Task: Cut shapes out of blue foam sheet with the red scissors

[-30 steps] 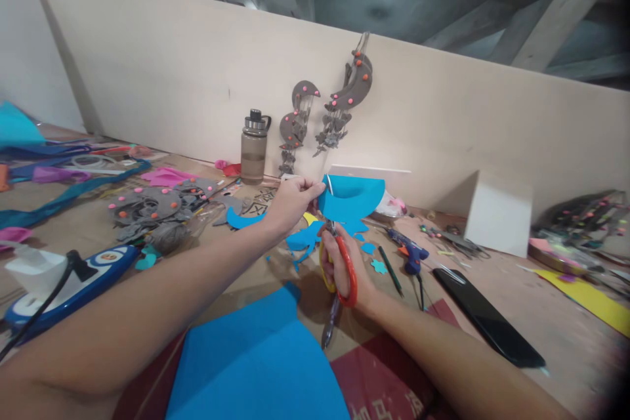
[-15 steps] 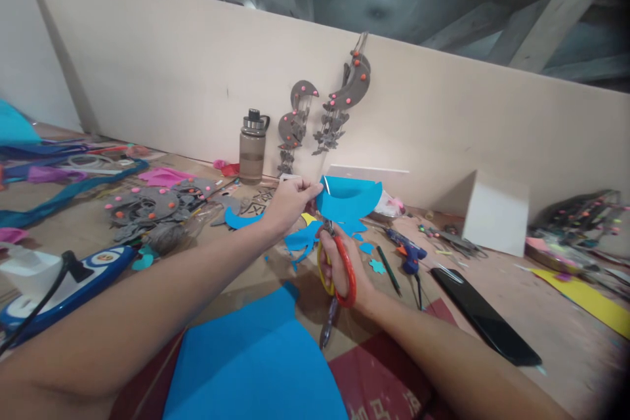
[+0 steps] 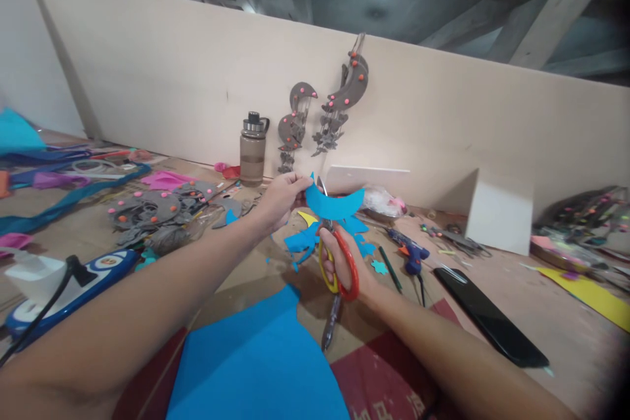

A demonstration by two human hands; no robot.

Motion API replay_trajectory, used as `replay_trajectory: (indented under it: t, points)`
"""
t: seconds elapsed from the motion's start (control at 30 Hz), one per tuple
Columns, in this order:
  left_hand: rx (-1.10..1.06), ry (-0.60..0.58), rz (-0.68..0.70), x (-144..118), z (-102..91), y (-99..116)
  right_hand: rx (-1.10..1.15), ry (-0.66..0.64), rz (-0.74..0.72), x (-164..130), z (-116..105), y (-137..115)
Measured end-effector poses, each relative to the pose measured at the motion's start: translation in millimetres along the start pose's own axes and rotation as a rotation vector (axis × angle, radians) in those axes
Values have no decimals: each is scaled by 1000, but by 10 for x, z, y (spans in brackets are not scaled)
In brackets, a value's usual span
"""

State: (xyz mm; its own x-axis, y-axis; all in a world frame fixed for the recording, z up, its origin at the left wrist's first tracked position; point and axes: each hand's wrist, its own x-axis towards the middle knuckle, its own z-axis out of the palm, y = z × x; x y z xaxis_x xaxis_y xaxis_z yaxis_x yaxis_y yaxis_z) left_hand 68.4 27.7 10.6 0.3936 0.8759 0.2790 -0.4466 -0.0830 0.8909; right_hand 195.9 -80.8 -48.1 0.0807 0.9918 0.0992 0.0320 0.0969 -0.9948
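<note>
Pinched in my left hand (image 3: pixel 283 198) is the left tip of a blue crescent (image 3: pixel 337 205), cut from thin sheet material and held above the table. My right hand (image 3: pixel 344 266) grips a pair of scissors (image 3: pixel 350 269) with red and yellow handles. One blade rises behind the crescent, its tip showing above the inner curve. Blue offcuts (image 3: pixel 301 241) lie on the table below both hands. A large blue sheet (image 3: pixel 251 361) spreads out nearest me, and a pen (image 3: pixel 331 321) lies beside it.
A water bottle (image 3: pixel 252 151) stands at the wall, left of hanging grey crescent ornaments (image 3: pixel 352 82). To the right are a glue gun (image 3: pixel 413 253), a green pencil (image 3: pixel 390 268) and a black phone (image 3: pixel 489 315). A blue power strip (image 3: pixel 105 269) sits at left.
The blue piece has gone from a wider shape to a narrow crescent, its upper part no longer attached. My left hand has shifted slightly left; the scissors stay in my right hand.
</note>
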Motion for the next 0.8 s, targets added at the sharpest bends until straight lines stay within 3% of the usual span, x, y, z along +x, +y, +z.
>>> replay_trajectory:
  t: [0.17, 0.4, 0.8]
  points:
    - [72, -25, 11, 54, -101, 134, -42, -73, -65, 13, -39, -37]
    - [106, -37, -104, 81, -161, 177, -59, -88, -112, -4, -50, -43]
    - [136, -41, -107, 84, -180, 143, -69, -33, -16, -31, -35, -25]
